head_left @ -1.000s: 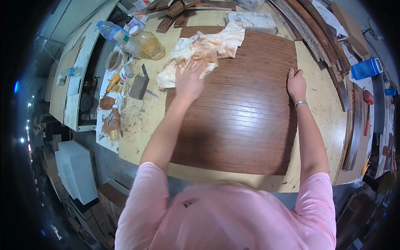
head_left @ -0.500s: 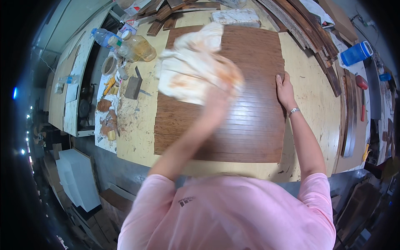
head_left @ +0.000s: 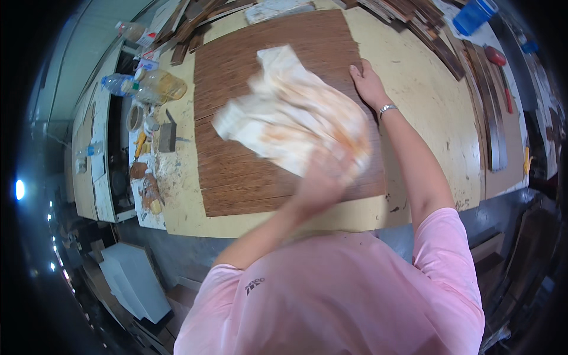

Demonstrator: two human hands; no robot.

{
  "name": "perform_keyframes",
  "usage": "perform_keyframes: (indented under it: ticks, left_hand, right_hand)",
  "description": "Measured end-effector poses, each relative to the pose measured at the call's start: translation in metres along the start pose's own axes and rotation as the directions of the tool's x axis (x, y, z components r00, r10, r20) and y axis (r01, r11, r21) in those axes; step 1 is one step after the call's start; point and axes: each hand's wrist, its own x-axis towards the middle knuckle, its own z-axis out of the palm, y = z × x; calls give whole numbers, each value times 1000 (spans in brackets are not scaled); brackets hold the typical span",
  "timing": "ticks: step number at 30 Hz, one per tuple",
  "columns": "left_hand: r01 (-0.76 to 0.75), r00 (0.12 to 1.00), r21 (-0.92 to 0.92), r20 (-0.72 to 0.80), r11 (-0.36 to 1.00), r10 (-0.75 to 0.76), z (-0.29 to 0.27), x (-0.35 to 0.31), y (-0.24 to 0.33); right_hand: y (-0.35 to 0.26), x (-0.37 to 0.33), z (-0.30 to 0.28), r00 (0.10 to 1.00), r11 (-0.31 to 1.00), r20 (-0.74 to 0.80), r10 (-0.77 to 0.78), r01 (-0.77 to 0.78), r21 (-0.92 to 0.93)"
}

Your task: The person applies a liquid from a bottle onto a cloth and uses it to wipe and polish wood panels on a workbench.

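A brown wooden panel (head_left: 236, 177) made of narrow slats lies flat on the pale tabletop. My left hand (head_left: 327, 177), blurred by motion, is closed on a white cloth (head_left: 284, 118) with orange-brown stains and presses it onto the panel's near right part. The cloth's loose end spreads toward the far left, over the panel's middle. At the panel's right edge, my right hand (head_left: 371, 87) holds the side, thumb on top and the other fingers partly hidden along the edge. A metal band (head_left: 387, 109) circles my right wrist.
Bottles of yellowish liquid (head_left: 168, 84), a dark flat-bladed scraper (head_left: 168, 135) and a yellow-handled tool (head_left: 140, 144) sit left of the panel. Dark wood strips (head_left: 441, 53) are stacked at the far right, near a blue jug (head_left: 475, 16) and a red-headed mallet (head_left: 496, 56).
My left hand has swept the cloth nearer to me and to the right across the panel. My right hand stays on the panel's right edge. The whole view has tilted and shifted.
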Motion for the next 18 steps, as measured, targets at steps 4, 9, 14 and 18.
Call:
perform_keyframes:
  ticks: [4, 9, 14, 18]
  left_hand:
    - [74, 989, -296, 141, 952, -34, 8, 11, -13]
    - [324, 878, 151, 319, 934, -357, -23, 27, -24]
    - [25, 964, -120, 266, 992, 8, 20, 4, 64]
    - [239, 908, 185, 305, 953, -287, -19, -15, 6]
  right_hand:
    - [55, -33, -39, 993, 916, 63, -96, 63, 395]
    - [64, -186, -113, 932, 917, 322, -165, 24, 399]
    - [55, -245, -83, 873, 926, 466, -145, 285, -246]
    - [69, -242, -48, 920, 941, 244, -306, 331, -65]
